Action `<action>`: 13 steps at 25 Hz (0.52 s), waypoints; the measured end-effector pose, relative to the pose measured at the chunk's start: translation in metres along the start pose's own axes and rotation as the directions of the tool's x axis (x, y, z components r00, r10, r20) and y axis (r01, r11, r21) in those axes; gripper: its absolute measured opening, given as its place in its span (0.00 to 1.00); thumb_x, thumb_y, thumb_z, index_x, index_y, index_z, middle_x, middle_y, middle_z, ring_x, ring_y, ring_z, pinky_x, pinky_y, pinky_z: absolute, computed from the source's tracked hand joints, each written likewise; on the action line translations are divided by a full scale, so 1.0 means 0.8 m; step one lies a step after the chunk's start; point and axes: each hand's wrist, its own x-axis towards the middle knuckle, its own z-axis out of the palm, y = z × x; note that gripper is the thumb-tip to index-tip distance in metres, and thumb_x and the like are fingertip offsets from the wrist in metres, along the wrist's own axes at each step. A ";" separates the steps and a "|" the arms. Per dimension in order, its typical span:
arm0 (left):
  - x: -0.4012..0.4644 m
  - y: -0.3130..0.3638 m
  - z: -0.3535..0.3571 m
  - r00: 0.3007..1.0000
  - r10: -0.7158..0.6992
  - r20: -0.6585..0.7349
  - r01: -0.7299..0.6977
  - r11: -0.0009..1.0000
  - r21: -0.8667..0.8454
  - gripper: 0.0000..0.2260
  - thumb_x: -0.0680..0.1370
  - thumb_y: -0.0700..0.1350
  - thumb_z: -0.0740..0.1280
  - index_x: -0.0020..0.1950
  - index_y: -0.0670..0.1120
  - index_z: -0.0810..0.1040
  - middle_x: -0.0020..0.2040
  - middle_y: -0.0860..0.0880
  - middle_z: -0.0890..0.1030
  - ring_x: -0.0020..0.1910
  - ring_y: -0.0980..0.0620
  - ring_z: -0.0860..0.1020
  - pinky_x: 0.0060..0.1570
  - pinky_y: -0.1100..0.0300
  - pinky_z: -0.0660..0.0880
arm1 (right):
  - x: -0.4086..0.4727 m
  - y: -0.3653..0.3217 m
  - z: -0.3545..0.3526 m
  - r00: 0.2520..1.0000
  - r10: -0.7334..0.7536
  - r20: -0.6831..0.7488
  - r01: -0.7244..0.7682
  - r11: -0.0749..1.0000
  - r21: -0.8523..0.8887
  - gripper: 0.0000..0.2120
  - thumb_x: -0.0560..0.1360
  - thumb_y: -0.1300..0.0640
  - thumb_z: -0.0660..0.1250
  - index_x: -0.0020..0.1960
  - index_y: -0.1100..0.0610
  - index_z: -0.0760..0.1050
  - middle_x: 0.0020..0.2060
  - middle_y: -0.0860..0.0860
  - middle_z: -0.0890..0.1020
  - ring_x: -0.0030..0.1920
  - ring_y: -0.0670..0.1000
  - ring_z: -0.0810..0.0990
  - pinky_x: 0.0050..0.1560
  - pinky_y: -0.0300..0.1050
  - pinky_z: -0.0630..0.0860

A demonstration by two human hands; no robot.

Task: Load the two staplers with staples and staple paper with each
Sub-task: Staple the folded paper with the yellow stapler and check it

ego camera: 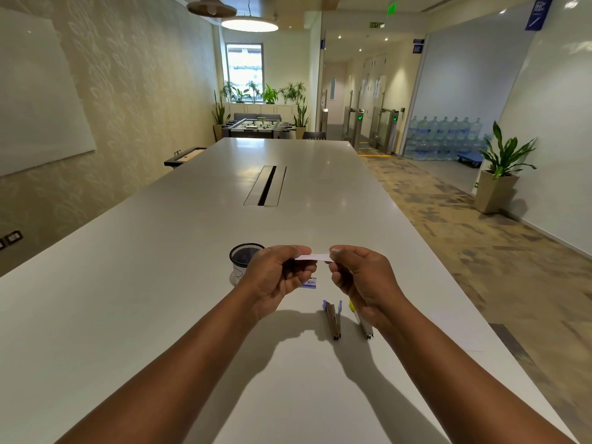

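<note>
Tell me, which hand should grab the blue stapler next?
Probably the right hand. It hovers almost above the blue stapler, which lies open on the table. The left hand is farther off and could hold the paper strip alone. Both hands pinch it now.

The table (160, 283) lies bare to the left and on the near side, giving a hand open passage. Ahead stand a mesh cup (245, 257) and a small box (309, 283); two opened staplers (333, 318) lie just right of centre.
</note>
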 end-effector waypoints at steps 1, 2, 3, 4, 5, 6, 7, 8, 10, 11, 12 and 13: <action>0.000 0.001 0.001 1.000 -0.012 -0.001 0.012 1.000 -0.006 0.07 0.78 0.35 0.67 0.48 0.35 0.85 0.39 0.38 0.85 0.34 0.49 0.85 0.34 0.61 0.82 | 0.000 0.000 0.000 1.000 0.018 0.000 -0.018 1.000 0.023 0.04 0.75 0.64 0.73 0.49 0.64 0.84 0.33 0.58 0.84 0.30 0.50 0.80 0.35 0.40 0.80; 0.000 0.001 0.001 1.000 -0.023 -0.005 0.023 1.000 -0.012 0.07 0.77 0.35 0.67 0.48 0.35 0.84 0.39 0.38 0.85 0.33 0.50 0.84 0.33 0.61 0.82 | 0.000 -0.001 0.000 1.000 0.030 0.001 -0.030 0.999 0.038 0.04 0.75 0.64 0.73 0.49 0.65 0.84 0.34 0.58 0.84 0.30 0.50 0.80 0.34 0.39 0.80; 0.000 0.001 0.001 0.999 -0.030 -0.012 0.030 0.999 -0.018 0.07 0.77 0.35 0.68 0.48 0.35 0.84 0.38 0.38 0.85 0.32 0.50 0.84 0.33 0.62 0.81 | 0.000 0.000 -0.001 0.999 0.039 0.003 -0.039 0.998 0.045 0.05 0.75 0.64 0.73 0.49 0.65 0.84 0.34 0.59 0.85 0.30 0.50 0.80 0.34 0.39 0.80; 0.000 0.001 0.000 0.999 -0.036 -0.018 0.035 0.999 -0.023 0.06 0.77 0.35 0.68 0.48 0.34 0.85 0.38 0.39 0.85 0.32 0.50 0.84 0.32 0.62 0.81 | -0.001 0.000 -0.001 0.999 0.045 0.005 -0.045 0.998 0.048 0.05 0.75 0.64 0.73 0.49 0.65 0.84 0.35 0.59 0.85 0.30 0.50 0.80 0.34 0.39 0.81; -0.001 0.001 0.000 0.999 -0.040 -0.021 0.039 0.999 -0.026 0.06 0.77 0.35 0.69 0.48 0.34 0.85 0.38 0.39 0.85 0.31 0.50 0.84 0.32 0.62 0.81 | -0.001 0.000 -0.001 0.999 0.049 0.006 -0.050 0.997 0.053 0.05 0.75 0.64 0.73 0.49 0.65 0.84 0.36 0.60 0.85 0.30 0.50 0.80 0.34 0.39 0.81; -0.001 0.001 0.000 0.999 -0.043 -0.023 0.042 0.999 -0.027 0.06 0.76 0.35 0.69 0.48 0.34 0.85 0.38 0.38 0.85 0.31 0.50 0.84 0.32 0.62 0.81 | -0.002 0.001 -0.002 0.999 0.054 0.007 -0.054 0.997 0.061 0.05 0.75 0.64 0.73 0.49 0.65 0.84 0.37 0.61 0.85 0.31 0.50 0.81 0.34 0.39 0.81; -0.002 0.001 0.000 0.999 -0.044 -0.022 0.044 0.999 -0.026 0.06 0.76 0.35 0.70 0.48 0.34 0.85 0.39 0.38 0.85 0.32 0.50 0.84 0.31 0.62 0.81 | -0.003 0.000 -0.003 0.998 0.059 0.008 -0.060 0.996 0.068 0.05 0.75 0.64 0.74 0.49 0.66 0.84 0.38 0.61 0.86 0.31 0.50 0.81 0.34 0.39 0.81; -0.002 0.001 0.000 0.999 -0.044 -0.020 0.043 0.999 -0.025 0.05 0.75 0.35 0.71 0.48 0.34 0.85 0.39 0.38 0.86 0.32 0.50 0.84 0.31 0.62 0.81 | -0.003 0.000 -0.003 0.998 0.065 0.007 -0.066 0.995 0.075 0.05 0.74 0.64 0.74 0.49 0.66 0.84 0.38 0.62 0.86 0.31 0.50 0.81 0.34 0.39 0.81; -0.003 0.002 -0.001 0.999 -0.034 -0.014 0.034 0.999 -0.016 0.06 0.75 0.36 0.72 0.48 0.34 0.85 0.40 0.38 0.86 0.32 0.50 0.84 0.32 0.62 0.81 | -0.004 0.000 -0.003 0.997 0.082 0.000 -0.082 0.993 0.088 0.06 0.74 0.64 0.74 0.49 0.66 0.84 0.39 0.62 0.86 0.31 0.50 0.82 0.34 0.40 0.81; -0.003 0.001 -0.002 1.000 -0.022 -0.010 0.022 1.000 -0.005 0.06 0.75 0.36 0.72 0.49 0.34 0.84 0.40 0.38 0.86 0.33 0.50 0.84 0.33 0.61 0.81 | -0.004 -0.001 -0.003 0.996 0.091 -0.005 -0.090 0.991 0.096 0.06 0.74 0.65 0.74 0.49 0.67 0.84 0.39 0.62 0.86 0.32 0.50 0.82 0.34 0.40 0.81; -0.003 0.000 -0.002 1.000 -0.003 -0.005 0.003 1.000 0.013 0.07 0.75 0.36 0.72 0.51 0.34 0.84 0.41 0.38 0.86 0.34 0.50 0.84 0.33 0.61 0.82 | -0.004 -0.001 -0.003 0.995 0.100 -0.010 -0.099 0.990 0.099 0.06 0.74 0.65 0.74 0.49 0.67 0.83 0.40 0.62 0.86 0.32 0.49 0.82 0.34 0.40 0.81; -0.003 -0.001 -0.003 1.000 0.024 0.003 -0.024 0.999 0.039 0.07 0.76 0.37 0.71 0.52 0.35 0.84 0.42 0.38 0.86 0.35 0.49 0.85 0.35 0.61 0.82 | -0.005 -0.001 -0.004 0.994 0.108 -0.016 -0.106 0.989 0.099 0.06 0.74 0.65 0.73 0.50 0.67 0.83 0.39 0.62 0.86 0.31 0.49 0.83 0.34 0.40 0.81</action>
